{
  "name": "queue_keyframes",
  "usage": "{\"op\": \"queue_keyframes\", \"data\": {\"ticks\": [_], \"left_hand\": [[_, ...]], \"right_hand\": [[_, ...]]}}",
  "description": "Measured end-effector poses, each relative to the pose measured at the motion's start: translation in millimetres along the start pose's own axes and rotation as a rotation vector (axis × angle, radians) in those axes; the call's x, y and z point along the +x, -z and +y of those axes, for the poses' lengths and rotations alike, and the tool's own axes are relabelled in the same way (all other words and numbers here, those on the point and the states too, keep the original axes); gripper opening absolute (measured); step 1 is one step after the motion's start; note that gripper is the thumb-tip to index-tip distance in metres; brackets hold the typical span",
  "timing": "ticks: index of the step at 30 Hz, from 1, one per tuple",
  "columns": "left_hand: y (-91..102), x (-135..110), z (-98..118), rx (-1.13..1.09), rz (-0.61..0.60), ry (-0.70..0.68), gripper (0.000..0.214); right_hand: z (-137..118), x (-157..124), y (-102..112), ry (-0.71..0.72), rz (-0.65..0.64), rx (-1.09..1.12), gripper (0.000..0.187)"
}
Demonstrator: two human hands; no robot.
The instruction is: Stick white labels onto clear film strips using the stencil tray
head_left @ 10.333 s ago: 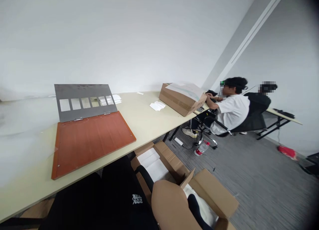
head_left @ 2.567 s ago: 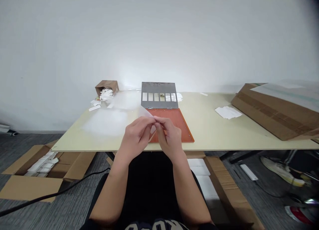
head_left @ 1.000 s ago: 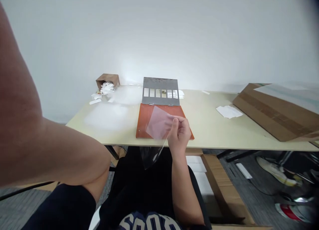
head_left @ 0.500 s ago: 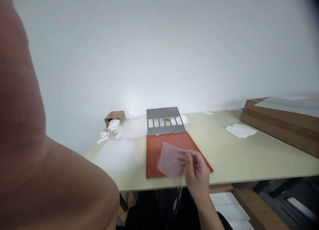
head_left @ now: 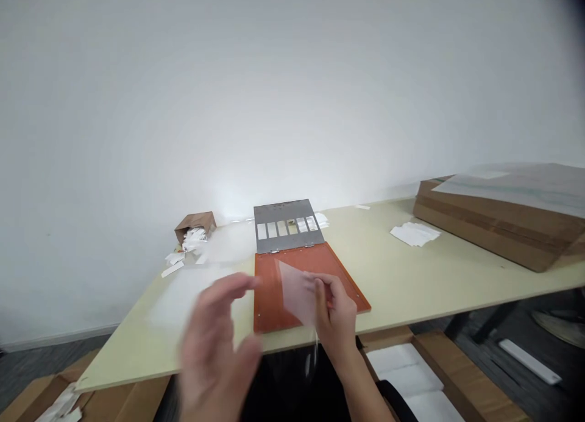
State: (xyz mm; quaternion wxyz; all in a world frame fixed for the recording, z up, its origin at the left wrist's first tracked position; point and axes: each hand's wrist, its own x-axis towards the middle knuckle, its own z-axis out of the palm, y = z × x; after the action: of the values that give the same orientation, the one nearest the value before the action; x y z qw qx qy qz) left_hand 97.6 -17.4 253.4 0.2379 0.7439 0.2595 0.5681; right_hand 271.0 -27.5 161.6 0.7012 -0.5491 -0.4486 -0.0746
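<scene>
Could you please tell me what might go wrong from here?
The translucent film is held at one side by the right hand alone, so it could slip or crease.
The open left hand, blurred and apart from the film, might knock it if brought in carelessly.
The grey windowed panel stands raised on hinges at the orange board; a bump could perhaps swing it down.

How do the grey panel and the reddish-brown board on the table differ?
The grey panel has a row of rectangular cutouts; the reddish-brown board shows none. The panel sits farther back, while the board is nearer the person. The panel is unobstructed, but the translucent sheet in the right hand partly hides the board. They share hinges along their common edge.
</scene>
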Motion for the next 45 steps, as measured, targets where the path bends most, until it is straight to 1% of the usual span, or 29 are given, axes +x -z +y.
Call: {"op": "queue_keyframes", "data": {"ticks": [2, 3, 5, 7, 9, 13, 18, 20, 23, 26, 28, 36, 40, 45], "left_hand": [[-23.8, -2.2, -13.7, 0.105, -0.187, 0.116, 0.036], [-35.2, -1.3, -21.3, 0.147, -0.25, 0.15, 0.032], [-52.7, 3.7, -35.7, 0.177, -0.34, 0.149, 0.025], [-61.2, 9.2, -46.8, 0.133, -0.433, 0.151, 0.025], [-63.2, 11.8, -53.5, 0.076, -0.487, 0.15, 0.026], [-63.3, 7.6, -57.8, 0.026, -0.486, 0.13, 0.026], [-68.3, 1.6, -57.5, -0.015, -0.45, 0.114, 0.027], [-69.3, 0.8, -56.7, -0.054, -0.433, 0.125, 0.026], [-68.8, -0.3, -54.6, -0.11, -0.41, 0.14, 0.025], [-66.9, -1.6, -52.4, -0.105, -0.408, 0.13, 0.025], [-65.4, -2.2, -51.3, -0.068, -0.398, 0.121, 0.025], [-59.3, -2.1, -44.6, 0.105, -0.345, 0.039, 0.024], [-57.0, -4.5, -39.8, 0.184, -0.316, 0.008, 0.023], [-55.2, -6.3, -35.9, 0.247, -0.315, 0.004, 0.025]], "right_hand": [[-1.5, 5.4, -2.7, 0.083, -0.023, -0.04, 0.018], [-1.9, 7.8, -4.1, 0.128, -0.035, -0.051, 0.019], [-2.1, 11.7, -6.1, 0.199, -0.061, -0.047, 0.018], [-1.7, 14.0, -6.7, 0.224, -0.106, -0.018, 0.018], [-1.2, 14.9, -6.1, 0.216, -0.154, 0.004, 0.018], [-1.2, 16.1, -4.5, 0.219, -0.199, -0.022, 0.018], [-3.0, 21.6, -3.3, 0.182, -0.199, -0.005, 0.019], [-2.5, 23.5, -1.1, 0.193, -0.217, 0.009, 0.019], [-0.8, 24.1, 4.0, 0.229, -0.285, 0.057, 0.018], [-0.9, 24.0, 8.4, 0.263, -0.322, 0.054, 0.021], [-3.5, 25.3, 9.8, 0.311, -0.291, -0.005, 0.019], [-18.2, 32.5, 7.5, 0.585, -0.178, -0.281, 0.018], [-20.9, 33.5, 4.6, 0.629, -0.164, -0.343, 0.019], [-22.1, 35.3, 4.4, 0.667, -0.16, -0.371, 0.015]]}}
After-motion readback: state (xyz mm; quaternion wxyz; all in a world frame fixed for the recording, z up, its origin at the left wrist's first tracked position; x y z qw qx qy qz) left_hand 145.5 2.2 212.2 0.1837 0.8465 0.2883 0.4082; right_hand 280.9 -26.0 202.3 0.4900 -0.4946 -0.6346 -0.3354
